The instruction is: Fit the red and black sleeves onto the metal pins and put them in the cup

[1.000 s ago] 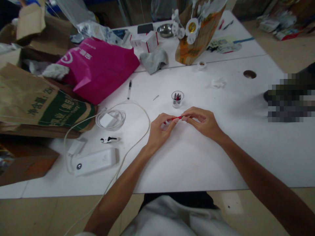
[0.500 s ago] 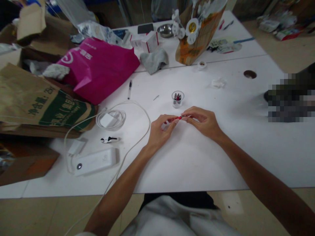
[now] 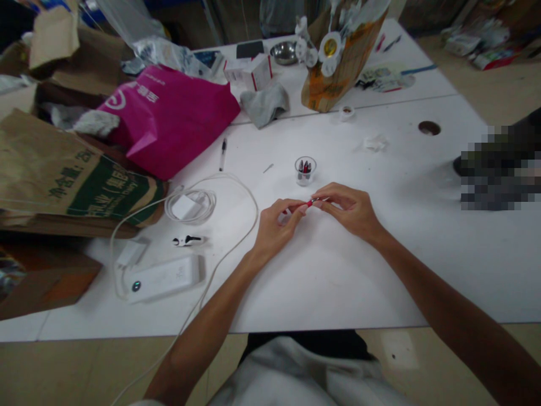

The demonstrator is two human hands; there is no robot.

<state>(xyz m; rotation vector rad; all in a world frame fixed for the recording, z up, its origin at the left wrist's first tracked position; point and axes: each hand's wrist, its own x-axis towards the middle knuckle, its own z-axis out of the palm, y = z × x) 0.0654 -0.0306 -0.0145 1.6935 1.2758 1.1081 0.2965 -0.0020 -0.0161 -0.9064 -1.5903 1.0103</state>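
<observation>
My left hand [image 3: 275, 225] is closed in a pinch around a slim red pen [image 3: 310, 203], held level just above the table; the fingers hide most of its length. From the other side, the fingertips of my right hand [image 3: 349, 211] pinch the pen's dark, silvery end. Both hands nearly meet there. Just beyond them stands a small clear cup [image 3: 305, 179] with several short black and red pointed pieces in it.
A black pen [image 3: 223, 154], a coiled white cable [image 3: 211, 214], a small black-and-white tool [image 3: 188, 241] and a white power bank [image 3: 164, 278] lie left. Behind is a magenta bag [image 3: 181, 118]. Far right, a dark blurred shape [image 3: 499, 163] reaches over the table.
Both hands stay almost in place, still pinching the red pen. The fingers have shifted very slightly, and a little more of the silvery end shows.
</observation>
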